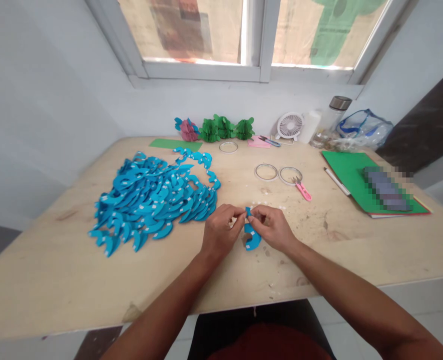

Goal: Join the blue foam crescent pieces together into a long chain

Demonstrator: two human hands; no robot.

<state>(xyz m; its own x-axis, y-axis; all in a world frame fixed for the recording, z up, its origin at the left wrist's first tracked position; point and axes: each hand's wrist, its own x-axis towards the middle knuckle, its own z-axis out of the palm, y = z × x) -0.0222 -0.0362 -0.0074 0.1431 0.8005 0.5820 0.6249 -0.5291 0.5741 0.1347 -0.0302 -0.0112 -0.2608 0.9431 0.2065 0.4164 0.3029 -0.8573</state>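
Note:
Both my hands meet at the table's middle on one blue curved paper piece (252, 237) with small white tape squares on it. My left hand (221, 231) pinches at its top end with closed fingers. My right hand (274, 227) grips the same piece from the right, fingers closed. A big heap of the same blue curved pieces (153, 197) lies to the left, apart from my hands.
Three tape rings (266, 171) and small pink-handled snips (303, 190) lie beyond my hands. Green paper sheets (351, 175) lie at the right. Green and pink paper ornaments (225, 128), a small white fan (290, 126), a bottle and a plastic bag stand along the far wall.

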